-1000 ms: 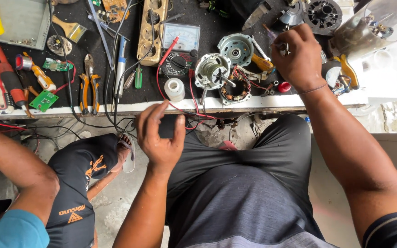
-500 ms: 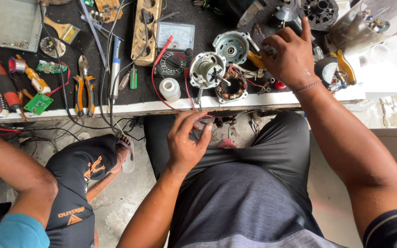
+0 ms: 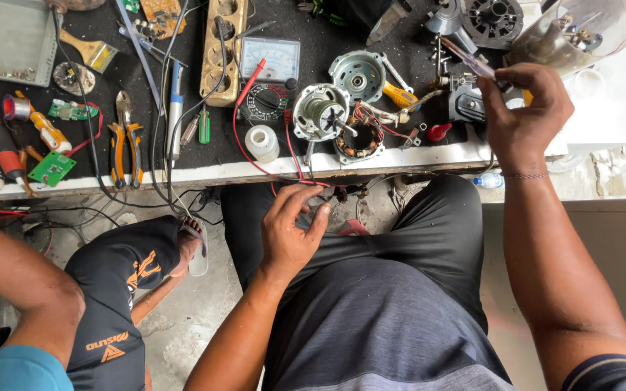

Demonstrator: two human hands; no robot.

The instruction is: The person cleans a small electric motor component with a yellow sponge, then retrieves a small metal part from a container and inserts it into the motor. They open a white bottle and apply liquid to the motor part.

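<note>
My right hand (image 3: 523, 119) is raised over the right end of the workbench (image 3: 182, 172) and pinches a slim screwdriver with a clear purple handle (image 3: 469, 59). My left hand (image 3: 291, 232) hovers over my lap just below the bench edge, fingers loosely curled and nothing seen in them, fingertips close to a red wire (image 3: 306, 182) that hangs over the edge. On the bench ahead lie a round motor housing with a shaft (image 3: 320, 112), a copper-wound stator (image 3: 356, 143) and a silver end cap (image 3: 356, 72).
An analogue meter (image 3: 273, 69), a white spool (image 3: 261, 143), orange pliers (image 3: 124, 145), a blue soldering iron (image 3: 175, 101), a wooden socket strip (image 3: 222, 43) and a green circuit board (image 3: 52, 168) crowd the bench. Another person's arm (image 3: 9, 268) and knee (image 3: 124, 275) are at left.
My right hand has lifted off the bench parts and moved right, now holding the purple screwdriver. My left hand has shifted right and nearer the bench edge.
</note>
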